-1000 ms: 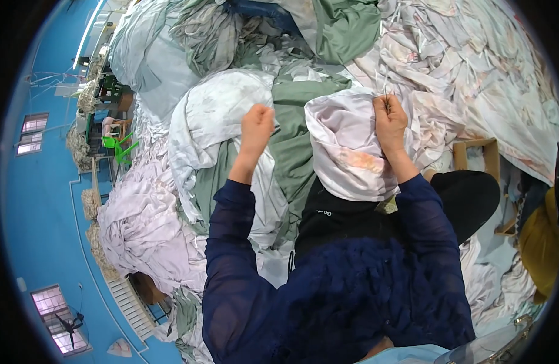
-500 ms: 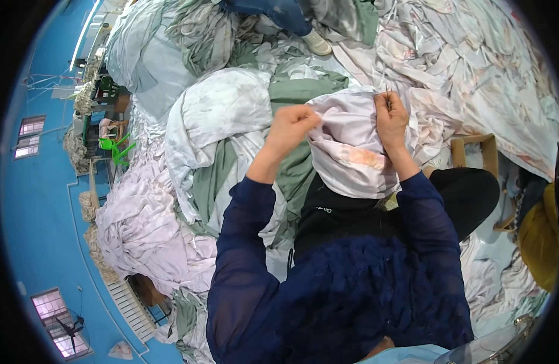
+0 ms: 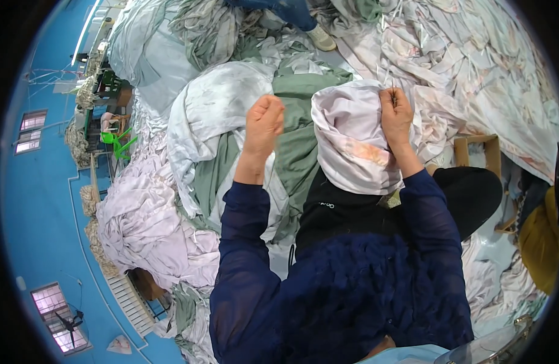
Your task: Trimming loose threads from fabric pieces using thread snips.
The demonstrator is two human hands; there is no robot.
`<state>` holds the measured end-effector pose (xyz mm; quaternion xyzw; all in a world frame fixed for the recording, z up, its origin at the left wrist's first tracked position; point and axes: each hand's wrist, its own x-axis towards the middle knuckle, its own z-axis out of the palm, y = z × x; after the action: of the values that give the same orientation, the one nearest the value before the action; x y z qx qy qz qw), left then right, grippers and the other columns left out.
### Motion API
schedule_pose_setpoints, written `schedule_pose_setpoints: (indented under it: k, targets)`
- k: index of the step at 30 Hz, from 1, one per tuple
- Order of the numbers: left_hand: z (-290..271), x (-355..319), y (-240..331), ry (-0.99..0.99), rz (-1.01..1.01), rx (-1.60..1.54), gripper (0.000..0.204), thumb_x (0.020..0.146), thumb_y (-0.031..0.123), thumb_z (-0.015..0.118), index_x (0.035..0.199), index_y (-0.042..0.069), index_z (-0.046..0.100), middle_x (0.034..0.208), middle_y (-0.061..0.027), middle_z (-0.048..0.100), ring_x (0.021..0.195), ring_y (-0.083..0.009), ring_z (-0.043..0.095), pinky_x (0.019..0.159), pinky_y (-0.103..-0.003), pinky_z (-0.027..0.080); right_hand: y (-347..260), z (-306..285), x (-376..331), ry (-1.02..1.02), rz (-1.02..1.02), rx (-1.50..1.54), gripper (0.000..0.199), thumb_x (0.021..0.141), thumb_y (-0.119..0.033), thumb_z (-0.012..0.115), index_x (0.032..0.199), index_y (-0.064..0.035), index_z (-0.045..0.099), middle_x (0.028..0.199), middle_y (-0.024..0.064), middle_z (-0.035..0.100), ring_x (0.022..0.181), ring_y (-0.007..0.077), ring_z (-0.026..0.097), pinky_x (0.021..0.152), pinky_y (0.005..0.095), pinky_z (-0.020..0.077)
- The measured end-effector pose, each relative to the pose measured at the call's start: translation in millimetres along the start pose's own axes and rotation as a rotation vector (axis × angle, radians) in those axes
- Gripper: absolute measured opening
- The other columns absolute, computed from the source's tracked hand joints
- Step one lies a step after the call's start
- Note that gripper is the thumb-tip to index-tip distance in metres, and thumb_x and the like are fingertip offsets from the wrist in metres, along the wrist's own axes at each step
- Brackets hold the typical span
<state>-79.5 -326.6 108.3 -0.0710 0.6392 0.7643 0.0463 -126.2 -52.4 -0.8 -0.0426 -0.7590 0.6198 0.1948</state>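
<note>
A bundle of pale pinkish-white cloth (image 3: 346, 124) with an orange-brown patch is gathered over my lap. At its upper right edge my right hand (image 3: 396, 118) is closed, pinching the cloth there. Something thin and dark shows at those fingertips, too small to name. My left hand (image 3: 264, 123) is closed and raised to the left of the bundle, apart from it, above green cloth (image 3: 301, 100). Whatever its fingers may hold is hidden.
White and green cloth (image 3: 222, 91) lies heaped ahead, pinkish cloth (image 3: 155, 224) to the left, stained pale cloth (image 3: 449, 54) at the far right. A cardboard box (image 3: 490, 155) stands right of my knee. Another person's shoe (image 3: 322, 39) rests at the top. A green chair (image 3: 117, 142) is far left.
My left hand has moved left, away from the cloth bundle. My right hand keeps its hold at the bundle's edge, with only a slight shift.
</note>
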Motion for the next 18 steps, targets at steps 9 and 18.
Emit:
schedule_pose_setpoints:
  k: [9, 18]
  targets:
    - [-94.7, -27.8, 5.7, 0.411, 0.123, 0.397, 0.016, 0.097, 0.017, 0.056, 0.084, 0.008, 0.055, 0.058, 0.0072, 0.04, 0.047, -0.001, 0.032, 0.04, -0.018, 0.023, -0.8, -7.9, -0.2, -0.043, 0.07, 0.05, 0.013, 0.093, -0.013, 0.061, 0.086, -0.0025, 0.06, 0.069, -0.0055, 0.051, 0.063, 0.0024, 0.041, 0.055, 0.0193, 0.0343]
    - [0.8, -56.4, 142.3, 0.153, 0.265, 0.03, 0.019, 0.099, 0.018, 0.052, 0.086, 0.005, 0.056, 0.057, 0.0064, 0.035, 0.044, -0.0015, 0.026, 0.036, -0.018, 0.019, -24.5, -35.7, 4.4, -0.167, 0.168, 0.262, 0.017, 0.092, -0.011, 0.064, 0.105, -0.0008, 0.066, 0.083, -0.0048, 0.06, 0.071, 0.0017, 0.049, 0.063, 0.0174, 0.0402]
